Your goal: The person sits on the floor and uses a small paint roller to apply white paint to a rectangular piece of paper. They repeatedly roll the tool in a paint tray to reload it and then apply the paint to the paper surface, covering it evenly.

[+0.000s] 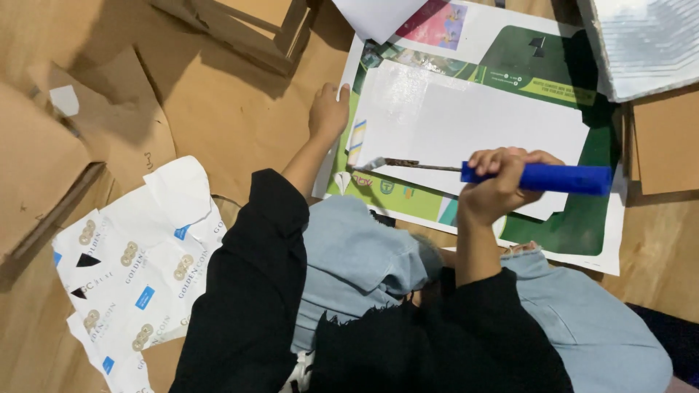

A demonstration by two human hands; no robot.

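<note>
At the far left, a crumpled white printed sheet (138,262) with gold and blue marks lies on brown cardboard (218,109) that covers the floor. Beside it to the right, the left arm in a black sleeve (247,291) reaches up and away from the body, forearm bare and nearly straight. The left hand (329,110) rests at the left edge of a white sheet (466,124), fingers curled loosely with the fingertips pressing down on the paper's corner; its grip holds nothing, only pins the sheet flat. The white sheet lies on top of a larger green printed board (582,225), which sits on the cardboard just beyond the person's knees in light blue jeans (357,255).

Further right, the right arm bends up at the elbow, wrist cocked. The right hand (502,182) is closed in a full fist around the blue handle of a brush (561,178), held level, handle pointing right. The brush's thin dark neck runs left to its pale bristles (373,164), which touch the lower left part of the white sheet, near the left hand. At the upper right lies a stack of shiny white sheets (641,44).
</note>
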